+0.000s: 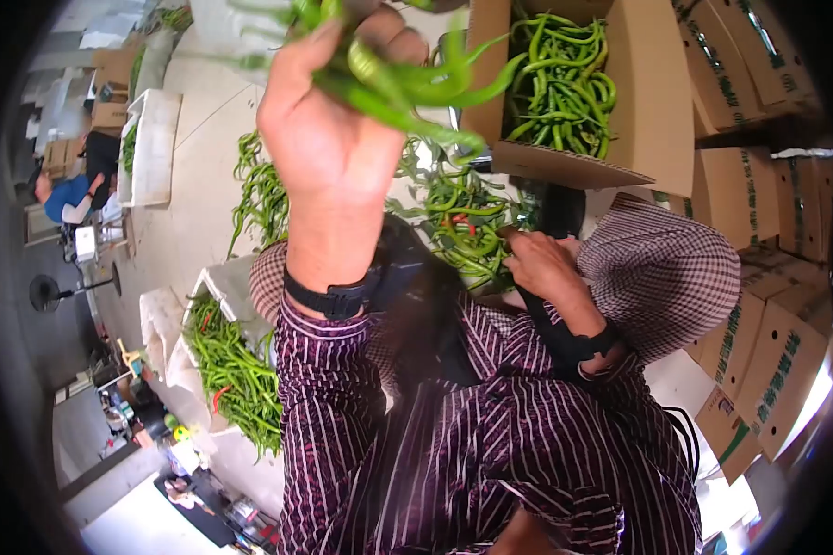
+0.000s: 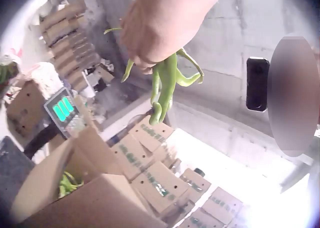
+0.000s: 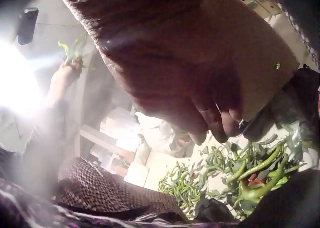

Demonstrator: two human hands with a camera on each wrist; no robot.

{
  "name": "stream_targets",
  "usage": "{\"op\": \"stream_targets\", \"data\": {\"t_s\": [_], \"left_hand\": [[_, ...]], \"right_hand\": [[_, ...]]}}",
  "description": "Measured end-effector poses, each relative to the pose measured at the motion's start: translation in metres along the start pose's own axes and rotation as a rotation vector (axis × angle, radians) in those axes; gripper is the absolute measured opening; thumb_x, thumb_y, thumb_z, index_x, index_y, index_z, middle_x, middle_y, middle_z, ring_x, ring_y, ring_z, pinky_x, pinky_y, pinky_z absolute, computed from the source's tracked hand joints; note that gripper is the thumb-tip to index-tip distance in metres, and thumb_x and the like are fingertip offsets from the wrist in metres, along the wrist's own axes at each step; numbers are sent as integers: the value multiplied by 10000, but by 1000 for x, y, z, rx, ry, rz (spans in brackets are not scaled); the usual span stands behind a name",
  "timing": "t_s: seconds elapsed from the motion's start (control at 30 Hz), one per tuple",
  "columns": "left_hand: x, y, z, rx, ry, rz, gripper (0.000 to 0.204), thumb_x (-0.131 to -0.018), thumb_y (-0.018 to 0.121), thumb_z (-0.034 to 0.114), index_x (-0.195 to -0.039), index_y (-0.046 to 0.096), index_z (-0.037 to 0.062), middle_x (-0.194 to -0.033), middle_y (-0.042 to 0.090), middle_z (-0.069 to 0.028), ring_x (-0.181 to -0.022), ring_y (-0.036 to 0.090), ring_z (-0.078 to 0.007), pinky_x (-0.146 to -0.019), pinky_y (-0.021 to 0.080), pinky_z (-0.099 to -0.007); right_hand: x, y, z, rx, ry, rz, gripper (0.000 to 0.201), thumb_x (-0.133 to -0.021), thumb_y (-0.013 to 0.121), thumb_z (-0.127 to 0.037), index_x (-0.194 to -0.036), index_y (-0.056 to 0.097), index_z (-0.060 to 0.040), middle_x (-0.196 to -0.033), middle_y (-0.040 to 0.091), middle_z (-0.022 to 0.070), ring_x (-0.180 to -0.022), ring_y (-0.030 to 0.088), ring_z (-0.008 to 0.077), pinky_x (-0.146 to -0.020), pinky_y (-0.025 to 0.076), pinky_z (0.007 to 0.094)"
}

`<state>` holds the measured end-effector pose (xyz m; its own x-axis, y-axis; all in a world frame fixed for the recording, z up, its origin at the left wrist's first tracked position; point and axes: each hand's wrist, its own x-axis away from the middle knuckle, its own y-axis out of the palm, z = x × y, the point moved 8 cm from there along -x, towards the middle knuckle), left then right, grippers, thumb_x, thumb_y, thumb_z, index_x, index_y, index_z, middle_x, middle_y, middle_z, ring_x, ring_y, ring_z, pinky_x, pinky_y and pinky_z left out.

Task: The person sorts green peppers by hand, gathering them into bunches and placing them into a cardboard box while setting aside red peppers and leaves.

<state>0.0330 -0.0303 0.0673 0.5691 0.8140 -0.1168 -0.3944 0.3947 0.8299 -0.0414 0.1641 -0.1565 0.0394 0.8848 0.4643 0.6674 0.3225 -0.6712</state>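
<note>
Raised high in the head view, my left hand grips a bunch of green chili peppers, their curved ends sticking out past the fingers. The left wrist view shows the same hand with several peppers hanging below it. Lower down, my right hand is over a loose pile of green peppers with a few red ones among them. In the right wrist view its fingers hang slightly bent above the pile, with nothing visible between them.
A cardboard box partly filled with green peppers stands beyond the right hand. Near the left arm is a white container heaped with peppers. Stacked cartons line the right side. A lit scale display stands behind the box.
</note>
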Motion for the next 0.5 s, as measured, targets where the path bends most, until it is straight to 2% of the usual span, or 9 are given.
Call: {"op": "stream_targets", "data": {"t_s": [0.07, 0.13, 0.17, 0.23, 0.3, 0.33, 0.4, 0.47, 0.5], "left_hand": [[-26, 2, -22, -52, 16, -62, 345, -868, 526, 120, -1169, 492, -44, -998, 635, -148, -925, 609, -268, -856, 483, -390], [-33, -4, -72, -227, -42, 51, 212, -833, 603, 121, -1004, 579, -1, -903, 631, -89, -846, 599, -202, -798, 468, -327], [-23, -14, -77, -218, -41, 54, 212, -833, 603, 121, -1004, 579, -1, -903, 631, -89, -846, 599, -202, -798, 468, -327], [8, -36, -92, -610, -224, 129, 387, -821, 632, 145, -1150, 534, -33, -1062, 622, -155, -985, 591, -194, -880, 456, -328], [29, -44, -38, -1005, -222, 183, 541, -817, 645, 187, -1268, 462, -48, -1189, 578, -194, -1098, 553, -192, -934, 433, -317], [38, -38, -1, -979, -197, 184, 543, -838, 615, 212, -1282, 458, -59, -1214, 573, -219, -1076, 582, -223, -920, 449, -319], [60, -33, 83, -873, -191, 162, 454, -885, 530, 162, -1258, 474, -92, -1083, 643, -201, -919, 646, -254, -829, 492, -313], [95, -53, 156, -958, -43, 289, 437, -880, 538, 110, -1255, 469, -103, -997, 652, -170, -885, 629, -196, -782, 479, -276], [116, -70, 179, -983, 20, 383, 427, -881, 544, 101, -1249, 472, -104, -956, 648, -153, -867, 620, -182, -784, 474, -263]], "right_hand": [[-4, 4, 4, 12, 23, -45, 411, -788, 595, -135, -1194, 547, -92, -969, 642, 223, -931, 607, 397, -774, 460, 502], [-2, 4, 3, -38, -21, 1, 411, -791, 593, -138, -1197, 555, -91, -989, 634, 235, -917, 609, 407, -770, 459, 506], [0, 4, 2, -5, -13, -1, 407, -799, 590, -147, -1200, 549, -85, -989, 627, 244, -925, 602, 411, -775, 462, 491], [6, -6, -3, -11, -53, 68, 398, -806, 590, -152, -1194, 548, -77, -983, 630, 242, -927, 602, 408, -775, 462, 486], [6, -13, -12, -24, -108, 106, 389, -812, 590, -157, -1189, 548, -69, -977, 632, 240, -928, 602, 405, -774, 463, 480], [3, -13, -15, -50, -104, 54, 340, -828, 589, -173, -1141, 543, -48, -985, 619, 240, -939, 591, 412, -785, 461, 494], [-8, -1, -20, -127, -129, -48, 334, -839, 605, -194, -1111, 536, -14, -1017, 612, 226, -943, 579, 421, -800, 459, 496], [-4, -7, -34, -171, -306, 168, 360, -839, 605, -193, -1144, 536, -13, -1019, 621, 224, -928, 586, 415, -800, 461, 484], [-18, -1, -41, -190, -245, -2, 385, -834, 610, -188, -1168, 537, -12, -1005, 633, 218, -935, 597, 392, -802, 462, 466]]}}
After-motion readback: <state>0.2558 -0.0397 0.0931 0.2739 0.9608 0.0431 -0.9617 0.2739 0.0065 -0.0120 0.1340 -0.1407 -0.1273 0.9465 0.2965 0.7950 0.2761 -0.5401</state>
